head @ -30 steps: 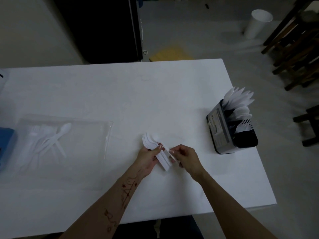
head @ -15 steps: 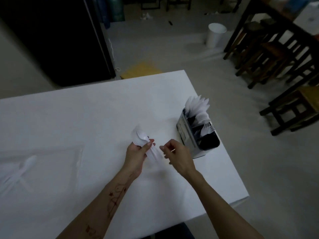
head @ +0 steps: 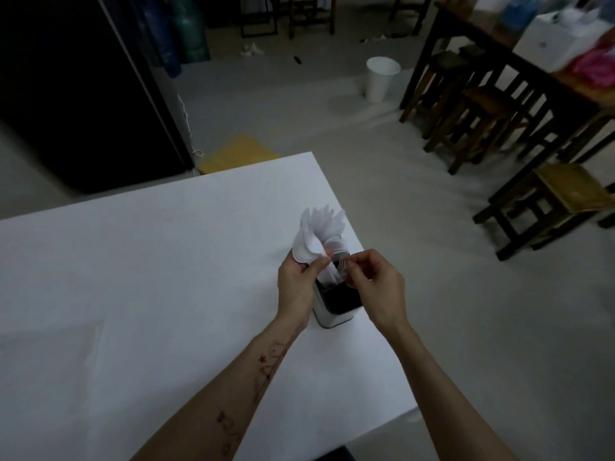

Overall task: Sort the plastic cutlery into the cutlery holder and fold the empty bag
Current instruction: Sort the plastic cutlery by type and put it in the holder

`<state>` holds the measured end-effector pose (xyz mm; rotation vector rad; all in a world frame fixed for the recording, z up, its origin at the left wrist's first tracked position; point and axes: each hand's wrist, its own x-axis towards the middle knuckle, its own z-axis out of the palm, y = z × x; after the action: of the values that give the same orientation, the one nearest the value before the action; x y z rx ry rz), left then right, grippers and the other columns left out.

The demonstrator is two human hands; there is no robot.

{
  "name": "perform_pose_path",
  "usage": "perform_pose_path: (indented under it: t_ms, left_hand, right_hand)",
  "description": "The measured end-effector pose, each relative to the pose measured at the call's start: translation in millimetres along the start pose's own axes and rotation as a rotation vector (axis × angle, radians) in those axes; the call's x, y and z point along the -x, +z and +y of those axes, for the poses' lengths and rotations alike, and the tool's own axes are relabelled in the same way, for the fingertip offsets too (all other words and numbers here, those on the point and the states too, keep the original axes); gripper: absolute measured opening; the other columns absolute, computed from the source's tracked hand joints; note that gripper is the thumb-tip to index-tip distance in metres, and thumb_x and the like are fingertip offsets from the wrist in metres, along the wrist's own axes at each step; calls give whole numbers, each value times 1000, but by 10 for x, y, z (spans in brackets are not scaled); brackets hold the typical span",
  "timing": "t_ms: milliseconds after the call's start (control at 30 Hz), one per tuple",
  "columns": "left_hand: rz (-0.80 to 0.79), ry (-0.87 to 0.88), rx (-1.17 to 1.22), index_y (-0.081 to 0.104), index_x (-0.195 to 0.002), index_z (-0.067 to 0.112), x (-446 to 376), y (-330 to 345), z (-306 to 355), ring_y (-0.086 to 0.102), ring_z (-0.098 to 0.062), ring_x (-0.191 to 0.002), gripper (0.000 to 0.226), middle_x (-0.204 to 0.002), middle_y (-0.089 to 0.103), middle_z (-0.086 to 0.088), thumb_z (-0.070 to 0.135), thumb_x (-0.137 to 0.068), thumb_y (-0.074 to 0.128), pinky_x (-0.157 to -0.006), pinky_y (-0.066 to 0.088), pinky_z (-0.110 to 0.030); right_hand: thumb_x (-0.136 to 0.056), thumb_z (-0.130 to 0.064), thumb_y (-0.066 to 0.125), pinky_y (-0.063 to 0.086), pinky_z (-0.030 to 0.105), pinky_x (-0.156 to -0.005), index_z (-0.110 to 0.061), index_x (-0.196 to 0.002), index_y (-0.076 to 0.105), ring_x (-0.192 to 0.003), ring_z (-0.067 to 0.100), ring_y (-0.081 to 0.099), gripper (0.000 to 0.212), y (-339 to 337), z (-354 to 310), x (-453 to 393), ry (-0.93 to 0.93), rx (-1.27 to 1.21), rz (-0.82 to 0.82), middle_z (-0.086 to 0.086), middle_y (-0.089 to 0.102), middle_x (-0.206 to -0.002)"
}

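Observation:
My left hand [head: 297, 281] grips a bunch of white plastic spoons [head: 307, 246], their bowls fanned upward, just over the left side of the cutlery holder [head: 336, 311]. The holder is a metal box with a dark inside, standing near the table's right edge. White cutlery [head: 327, 221] stands in its far compartments. My right hand [head: 374, 282] hovers over the holder's near compartment, fingers pinched on a thin white piece whose fork-like tines [head: 342, 263] show between the hands. The bag is out of view.
The white table [head: 149, 294] ends just right of the holder. On the floor beyond are a yellow mat [head: 238, 154], a white bin [head: 381, 78] and dark wooden stools [head: 479, 118]. A dark cabinet [head: 83, 94] stands behind the table.
Both hands have moved right from the table's middle to above the cutlery holder, carrying the spoons. The view has swung right, and the bag with cutlery has left the frame.

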<state>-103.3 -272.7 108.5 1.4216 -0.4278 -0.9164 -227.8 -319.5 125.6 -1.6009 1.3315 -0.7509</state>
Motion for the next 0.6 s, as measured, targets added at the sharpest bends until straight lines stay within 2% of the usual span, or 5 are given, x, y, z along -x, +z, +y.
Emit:
perform_pose_path:
  t_ms: [167,300,400,467,600]
  left_hand:
    - [-81,98,-287,65,-108,26,104,103,-154,66,-6,-92,25,-97,71,10,17,-85,64,-82,54,-24]
    - [-104,210,-554,57,-115,24,128,217,-202,58,-10,-97,23,-103,61,4,20,-92,56,-86,49,-23]
    - [-108,324,-646,57,-119,20,171,246,-217,46,-9,-104,28,-111,55,4,10,-94,51,-92,40,-15]
    - [-82,401,-752,58,-122,21,181,222,-266,38,-11,-111,32,-118,51,4,10,-94,51,-97,36,-18]
    - [-88,332,-791,51,-131,23,187,144,-316,34,-14,-117,39,-124,44,3,13,-93,53,-102,36,-22]
  right_hand:
    - [-91,-20,63,53,16,-69,-25,-90,68,-76,0,67,8,-41,121,-49,-20,45,-42,-14,71,-78]
    - [-92,-18,60,43,4,-66,-22,-94,67,-81,-6,62,8,-60,165,-61,-68,98,-32,-15,70,-85]
    - [-93,-16,58,41,4,-64,-21,-93,64,-79,-4,60,8,-60,189,-64,-116,132,-28,-12,67,-83]
    - [-92,-13,57,41,7,-64,-20,-94,63,-79,1,60,10,-53,215,-67,-145,153,-20,-10,67,-84]
    - [-94,-14,56,47,14,-74,-21,-103,65,-84,4,62,15,-37,276,-54,-160,177,-19,-11,67,-95]
